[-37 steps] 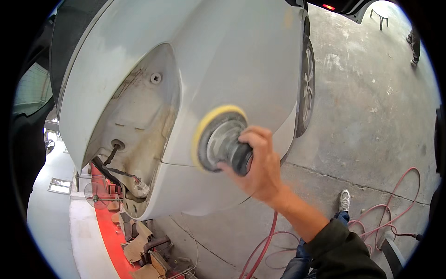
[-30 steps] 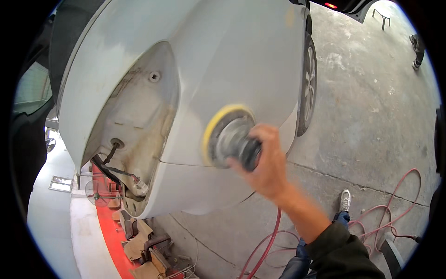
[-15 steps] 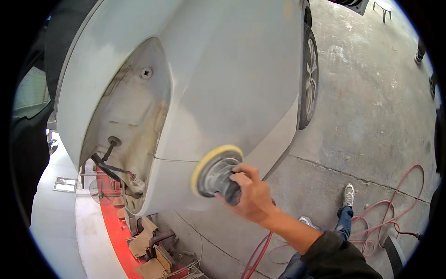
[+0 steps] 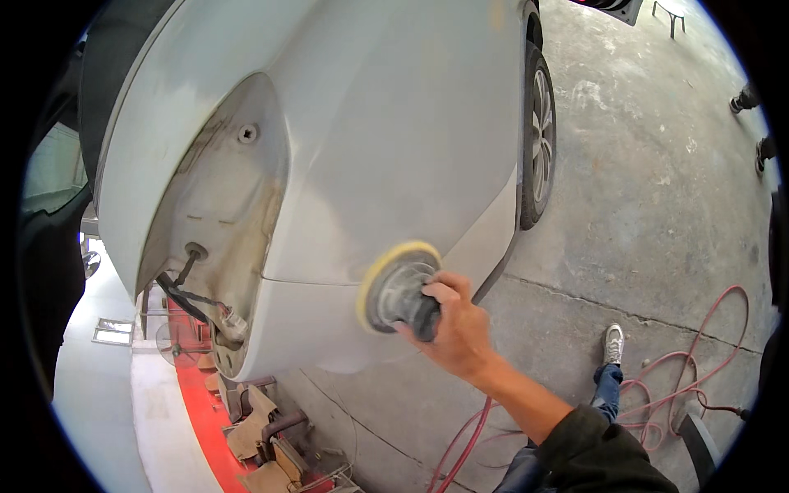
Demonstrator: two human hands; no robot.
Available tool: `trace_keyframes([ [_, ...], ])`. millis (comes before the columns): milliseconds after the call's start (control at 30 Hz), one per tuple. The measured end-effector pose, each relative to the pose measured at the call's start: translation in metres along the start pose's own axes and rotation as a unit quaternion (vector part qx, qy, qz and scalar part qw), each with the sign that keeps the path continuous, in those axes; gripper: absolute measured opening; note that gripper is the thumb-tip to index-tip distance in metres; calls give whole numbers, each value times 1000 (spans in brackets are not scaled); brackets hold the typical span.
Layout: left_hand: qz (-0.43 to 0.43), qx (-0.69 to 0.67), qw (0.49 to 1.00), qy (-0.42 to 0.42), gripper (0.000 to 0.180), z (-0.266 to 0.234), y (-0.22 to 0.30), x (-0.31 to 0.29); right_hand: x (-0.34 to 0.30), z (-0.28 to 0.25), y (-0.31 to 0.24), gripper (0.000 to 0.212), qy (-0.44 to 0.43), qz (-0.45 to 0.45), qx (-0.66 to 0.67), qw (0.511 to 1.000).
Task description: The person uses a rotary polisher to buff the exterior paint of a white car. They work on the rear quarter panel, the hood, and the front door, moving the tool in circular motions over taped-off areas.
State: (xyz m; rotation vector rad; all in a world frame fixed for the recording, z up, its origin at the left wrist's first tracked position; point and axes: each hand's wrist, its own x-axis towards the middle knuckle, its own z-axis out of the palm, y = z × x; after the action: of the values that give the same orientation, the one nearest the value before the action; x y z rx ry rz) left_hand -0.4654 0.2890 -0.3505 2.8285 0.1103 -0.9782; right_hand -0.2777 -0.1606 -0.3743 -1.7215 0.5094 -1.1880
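My right hand (image 4: 457,327) is wrapped round the dark body of a round sander (image 4: 404,292) with a yellow-edged pad. The pad lies tilted against the lower corner panel of a grey-white car body (image 4: 386,164), just right of a seam. Dust coats the sander's top. Left of it is a bare lamp recess (image 4: 240,177) with a wiring connector (image 4: 233,327) hanging at its lower end. My left hand is out of view.
A red hose (image 4: 470,440) runs below my forearm, and more hose (image 4: 689,361) lies looped on the concrete floor (image 4: 633,214). The car's wheel (image 4: 540,135) stands at right. Cardboard and scraps (image 4: 267,427) lie at lower left. Other people's feet (image 4: 744,100) show at far right.
My right hand and the sander have moved a little right and up across the panel. The whole view has shifted slightly.
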Motion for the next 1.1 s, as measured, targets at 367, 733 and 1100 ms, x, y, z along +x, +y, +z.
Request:
trace_keyframes([
  [367,50,-25,998,11,40,-4,34,0,9,-7,33,70,26,0,-10,1000],
  [733,24,21,999,12,34,-12,32,-1,-3,0,3,68,-17,-3,9,1000],
  [1100,110,-19,993,38,36,-13,46,9,16,-1,13,68,42,-23,11,999],
])
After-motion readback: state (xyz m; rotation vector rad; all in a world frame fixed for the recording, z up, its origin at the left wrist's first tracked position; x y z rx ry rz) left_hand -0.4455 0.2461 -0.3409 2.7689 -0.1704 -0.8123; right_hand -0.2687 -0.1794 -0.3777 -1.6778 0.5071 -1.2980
